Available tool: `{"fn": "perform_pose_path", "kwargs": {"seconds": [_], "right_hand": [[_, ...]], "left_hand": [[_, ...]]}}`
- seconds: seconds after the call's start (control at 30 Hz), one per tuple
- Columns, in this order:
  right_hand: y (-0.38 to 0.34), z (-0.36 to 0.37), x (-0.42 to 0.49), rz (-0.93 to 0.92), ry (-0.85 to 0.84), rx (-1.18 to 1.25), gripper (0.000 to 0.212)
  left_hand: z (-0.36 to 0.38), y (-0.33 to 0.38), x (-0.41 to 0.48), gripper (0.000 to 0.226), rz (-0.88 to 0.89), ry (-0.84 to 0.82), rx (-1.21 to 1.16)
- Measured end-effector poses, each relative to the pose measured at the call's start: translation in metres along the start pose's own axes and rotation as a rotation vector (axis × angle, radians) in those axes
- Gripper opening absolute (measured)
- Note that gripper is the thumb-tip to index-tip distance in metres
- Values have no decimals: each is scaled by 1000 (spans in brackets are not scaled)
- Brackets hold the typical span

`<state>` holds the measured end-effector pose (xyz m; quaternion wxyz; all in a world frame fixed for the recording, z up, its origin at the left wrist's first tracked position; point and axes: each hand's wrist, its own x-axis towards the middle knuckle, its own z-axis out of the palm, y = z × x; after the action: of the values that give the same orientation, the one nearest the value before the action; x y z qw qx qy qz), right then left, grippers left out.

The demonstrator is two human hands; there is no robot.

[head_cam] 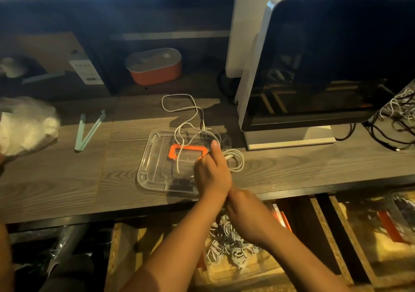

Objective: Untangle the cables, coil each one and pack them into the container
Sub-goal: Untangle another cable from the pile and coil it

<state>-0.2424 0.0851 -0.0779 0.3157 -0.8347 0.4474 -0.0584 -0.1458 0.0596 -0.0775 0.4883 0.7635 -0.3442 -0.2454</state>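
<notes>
– Wood-grain desk (67, 179), with a monitor (325, 67) at the far right. Where is the cable?
– The white cable (233, 151) lies partly wound just off the right edge of the clear container (146, 157). The left hand (211, 175) holds it there, fingers curled round the loops and one finger sticking up.
– And the right hand?
– The right hand (244, 215) is nearer, tucked under the left wrist. Its fingers are hidden, so its grip cannot be told.
– Which step is this?
– Coiling, it seems, roughly half done. The loose run stretches from the hand across the container, its long axis near to far, and ends in a wide loop on the far side. One strand ends inside the container, pointing near.
– What comes next?
– Probably drawing that slack in turn by turn, keeping the loops flat, then laying the coil inside.
</notes>
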Motion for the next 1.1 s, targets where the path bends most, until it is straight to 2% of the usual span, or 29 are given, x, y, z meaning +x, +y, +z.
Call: {"fn": "perform_pose_path", "kwargs": {"seconds": [0.13, 0.2, 0.27, 0.37, 0.43, 0.53, 0.7, 0.77, 0.83, 0.93, 1.03, 1.1], "right_hand": [[0, -27, 1, -94, -43, -329, 21], [8, -48, 6, -108, -36, -313, 21], [16, -69, 12, -153, 16, -279, 19], [22, -91, 20, -126, 1, -58, 12], [25, -93, 20, -40, -71, 312, 10], [31, -80, 17, 58, -70, 765, 22], [16, -31, 7, 174, -21, 1101, 23], [8, -13, 2, 184, 8, 1111, 27], [1, 2, -1, 162, 58, 980, 28], [-6, 18, -8, 110, 152, 775, 15], [-9, 23, -12, 134, 224, 734, 12], [-7, 19, -14, 43, 275, 713, 10]], "left_hand": [[-2, -18, 8, 61, 353, -15, 329], [-8, -25, 9, 61, 517, -85, 428], [-11, -32, 3, 59, 594, -216, 440], [-12, -36, -14, 56, 414, -531, 144], [-16, -26, -22, 54, 265, -567, -49], [-17, -9, -28, 52, 115, -486, -264], [-15, 0, -19, 51, -19, -179, -298], [-14, 1, -16, 49, -130, -41, -290], [-15, 3, -14, 49, -235, 72, -299], [-15, 3, -12, 47, -278, 86, -322], [-17, 4, -14, 46, -320, 60, -340], [-16, 0, -14, 45, -326, 42, -355]]}}
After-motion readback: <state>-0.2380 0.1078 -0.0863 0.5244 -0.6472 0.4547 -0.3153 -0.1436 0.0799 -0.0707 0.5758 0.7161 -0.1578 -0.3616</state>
